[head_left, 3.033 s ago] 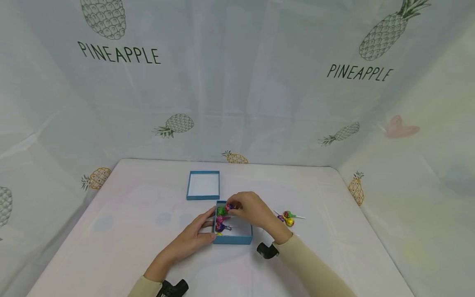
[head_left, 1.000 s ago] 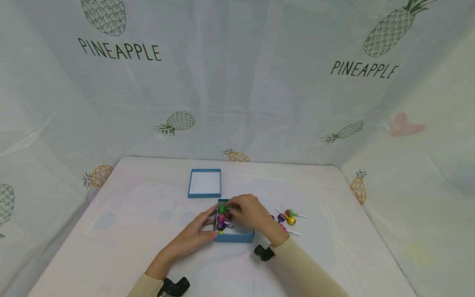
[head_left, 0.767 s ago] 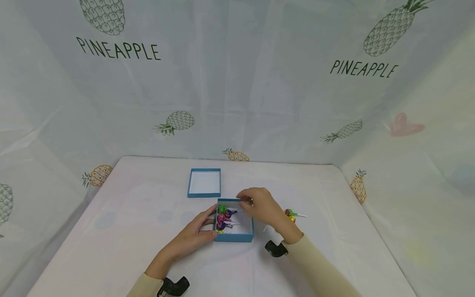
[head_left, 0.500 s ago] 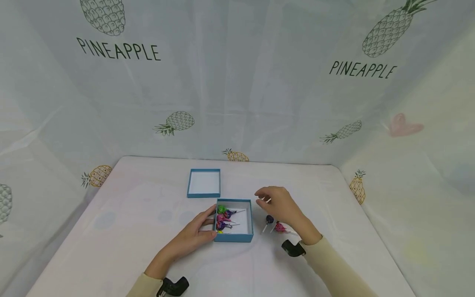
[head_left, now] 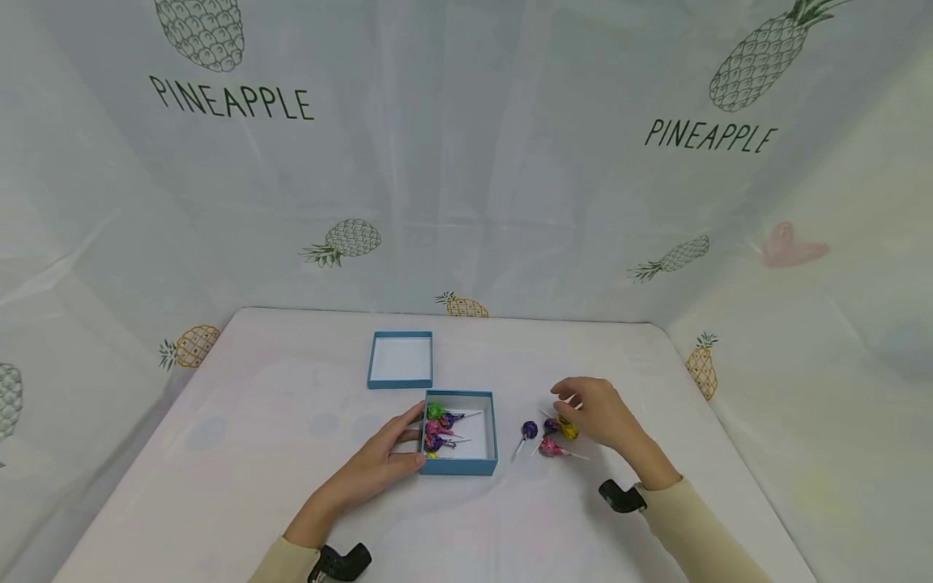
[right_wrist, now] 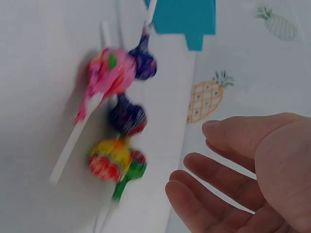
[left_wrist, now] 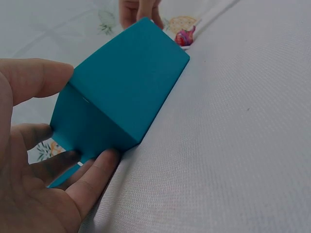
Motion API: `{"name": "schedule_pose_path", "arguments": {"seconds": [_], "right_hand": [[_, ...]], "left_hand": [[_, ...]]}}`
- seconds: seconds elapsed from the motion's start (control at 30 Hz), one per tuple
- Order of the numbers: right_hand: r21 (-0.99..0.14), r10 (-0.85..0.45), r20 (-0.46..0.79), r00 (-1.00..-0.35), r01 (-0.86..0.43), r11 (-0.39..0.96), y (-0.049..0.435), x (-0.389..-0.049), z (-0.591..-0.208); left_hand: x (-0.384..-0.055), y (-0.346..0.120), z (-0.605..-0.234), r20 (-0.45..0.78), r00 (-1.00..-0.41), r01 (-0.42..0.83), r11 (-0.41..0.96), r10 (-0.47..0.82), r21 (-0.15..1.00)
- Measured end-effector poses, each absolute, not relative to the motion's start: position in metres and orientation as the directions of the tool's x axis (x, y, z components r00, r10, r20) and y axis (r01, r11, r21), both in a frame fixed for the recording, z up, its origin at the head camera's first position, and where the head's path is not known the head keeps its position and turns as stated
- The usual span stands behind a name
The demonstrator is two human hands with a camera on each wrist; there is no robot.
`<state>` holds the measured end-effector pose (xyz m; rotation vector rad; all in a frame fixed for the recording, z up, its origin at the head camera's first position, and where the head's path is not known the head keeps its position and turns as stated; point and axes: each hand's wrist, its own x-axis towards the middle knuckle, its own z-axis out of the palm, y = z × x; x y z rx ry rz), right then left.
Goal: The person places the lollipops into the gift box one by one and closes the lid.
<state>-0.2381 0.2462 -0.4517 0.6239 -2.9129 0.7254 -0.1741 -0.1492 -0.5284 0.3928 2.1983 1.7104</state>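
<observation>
My left hand (head_left: 381, 455) rests against the left side of a blue open box (head_left: 459, 467); in the left wrist view its spread fingers touch the wall, the thumb at a corner. Several wrapped lollipops (head_left: 433, 427) lie along the box's left inside, sticks pointing right. To the right, my right hand (head_left: 599, 411) hovers above loose lollipops, fingers parted, holding nothing. Among those are a pink lollipop (right_wrist: 112, 73), a purple lollipop (head_left: 529, 430) apart on the left, a yellow lollipop (right_wrist: 109, 160) and a green one (right_wrist: 137, 167) that the hand hides in the head view.
A shallow blue lid (head_left: 399, 384) with a white inside lies behind the box, slightly left. The white-covered table (head_left: 277, 421) is backed by a pineapple-print cloth (head_left: 466, 186). Black wrist cameras (head_left: 623, 496) are worn on both arms.
My right hand let go of a purple lollipop inside the box, left the box and moved right over the loose lollipops. My left hand stayed at the box.
</observation>
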Motion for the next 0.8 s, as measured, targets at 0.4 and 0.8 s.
{"name": "schedule_pose_path", "arguments": {"seconds": [0.4, 0.8], "right_hand": [[-0.409, -0.397, 0.106, -0.912, -0.404, 0.818, 0.280, -0.247, -0.474], [-0.441, -0.414, 0.032, -0.910, -0.385, 0.811, 0.282, -0.252, -0.482]], "left_hand": [[-0.174, -0.150, -0.529, -0.095, -0.908, 0.009, 0.246, 0.407, 0.969], [-0.174, -0.150, -0.529, -0.099, -0.907, 0.007, 0.249, 0.409, 0.968]]}}
